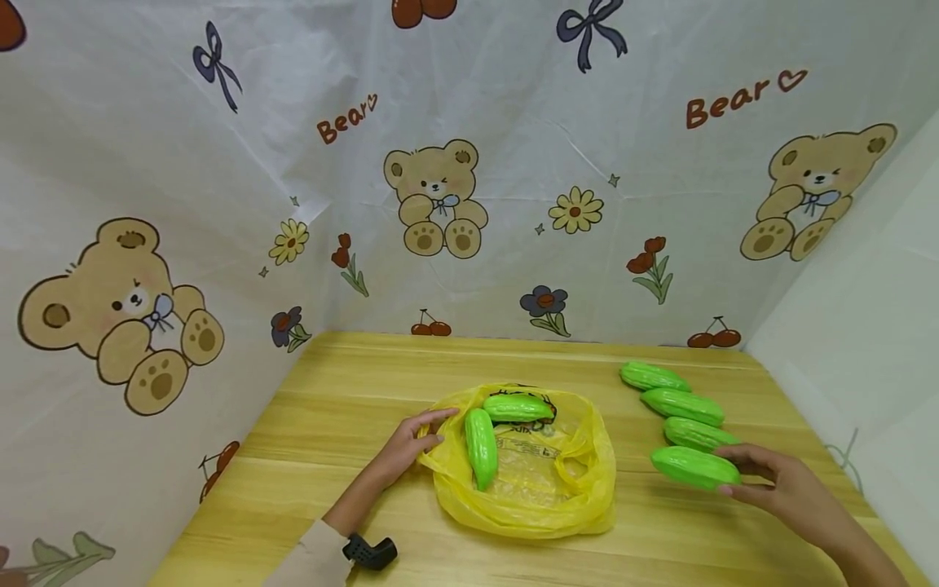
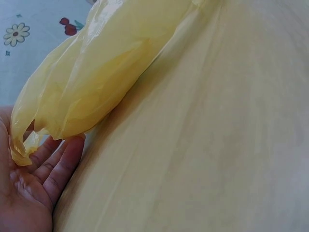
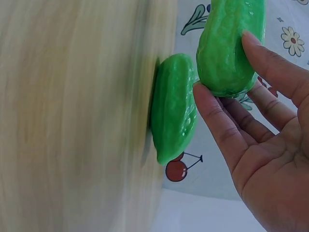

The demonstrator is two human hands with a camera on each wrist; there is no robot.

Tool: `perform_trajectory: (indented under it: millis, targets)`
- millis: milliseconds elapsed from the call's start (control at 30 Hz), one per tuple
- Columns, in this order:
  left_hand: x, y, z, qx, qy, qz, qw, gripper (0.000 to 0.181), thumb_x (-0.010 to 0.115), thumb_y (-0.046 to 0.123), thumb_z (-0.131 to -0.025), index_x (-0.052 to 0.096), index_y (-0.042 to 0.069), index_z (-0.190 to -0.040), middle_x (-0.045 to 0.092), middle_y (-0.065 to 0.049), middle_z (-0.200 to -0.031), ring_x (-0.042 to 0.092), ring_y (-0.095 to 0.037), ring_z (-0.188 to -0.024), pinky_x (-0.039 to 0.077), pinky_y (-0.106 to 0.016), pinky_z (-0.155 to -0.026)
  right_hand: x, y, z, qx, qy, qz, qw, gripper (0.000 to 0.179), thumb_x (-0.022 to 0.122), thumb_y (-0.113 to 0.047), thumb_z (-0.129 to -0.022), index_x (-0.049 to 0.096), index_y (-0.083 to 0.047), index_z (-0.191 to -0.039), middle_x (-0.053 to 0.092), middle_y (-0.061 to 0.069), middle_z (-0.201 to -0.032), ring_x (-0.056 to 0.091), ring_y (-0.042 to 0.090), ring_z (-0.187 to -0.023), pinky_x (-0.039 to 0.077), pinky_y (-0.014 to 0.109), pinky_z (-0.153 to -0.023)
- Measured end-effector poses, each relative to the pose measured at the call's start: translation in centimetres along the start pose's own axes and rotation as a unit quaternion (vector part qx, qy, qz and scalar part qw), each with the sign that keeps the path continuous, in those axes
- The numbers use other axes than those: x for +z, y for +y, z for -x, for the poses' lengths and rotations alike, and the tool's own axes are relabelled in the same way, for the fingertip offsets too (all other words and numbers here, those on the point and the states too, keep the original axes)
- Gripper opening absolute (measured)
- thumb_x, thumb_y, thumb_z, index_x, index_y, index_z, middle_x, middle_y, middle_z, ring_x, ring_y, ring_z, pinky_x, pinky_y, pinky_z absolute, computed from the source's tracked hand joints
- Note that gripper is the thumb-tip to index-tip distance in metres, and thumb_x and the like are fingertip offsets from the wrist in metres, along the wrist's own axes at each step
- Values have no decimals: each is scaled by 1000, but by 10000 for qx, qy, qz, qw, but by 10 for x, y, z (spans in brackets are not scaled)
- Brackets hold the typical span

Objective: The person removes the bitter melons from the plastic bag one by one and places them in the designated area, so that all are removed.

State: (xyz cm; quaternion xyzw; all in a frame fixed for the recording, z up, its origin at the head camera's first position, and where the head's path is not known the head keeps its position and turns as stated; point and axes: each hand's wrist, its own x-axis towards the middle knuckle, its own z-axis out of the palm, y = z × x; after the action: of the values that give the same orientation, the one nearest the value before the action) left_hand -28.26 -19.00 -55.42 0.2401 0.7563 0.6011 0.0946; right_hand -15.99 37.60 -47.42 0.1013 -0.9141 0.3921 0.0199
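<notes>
My right hand pinches a bright green bitter melon by its right end, thumb on one side and fingers on the other. In the right wrist view the held melon is raised off the table, with another bitter melon lying beyond it. At the left rim of a yellow plastic bag, my left hand holds the edge between fingers and thumb. The bag's mouth is spread wide. Inside lie two bitter melons, one upright along the left side and one across the back.
Three more bitter melons lie in a slanting row on the right side of the wooden table. A bear-printed cloth hangs behind and at the left. Past the table's right edge is a thin pale cord.
</notes>
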Motion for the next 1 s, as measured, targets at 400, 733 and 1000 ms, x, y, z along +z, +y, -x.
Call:
perform_trajectory:
  millis: [400,733,1000]
  targets:
    - [-2,2,-3,91,-17,37,10000,47,57,6,-101,58,18,-146,49,-2,-153,36,-25,-146,32,-50,-114,-5,14,3,109,141,184,9997,44,78,-16,-89,65,4,-127,54,-36,-112,56,-13,-95,55,23,-69]
    - [0,-1,-2,76,28,49,10000,48,57,4,-100,58,18,-145,49,-1,-153,30,-27,-149,28,-54,-115,-6,23,3,545,-43,499,9973,50,81,-24,-87,65,1,-127,69,4,-117,55,-13,-92,55,24,-71]
    - [0,-3,1,16,-24,105,9999,47,57,6,-100,58,18,-145,49,0,-154,29,-27,-149,25,-53,-117,-4,31,2,840,-210,560,9947,54,82,-29,-86,64,1,-128,66,19,-123,54,-13,-90,53,24,-71]
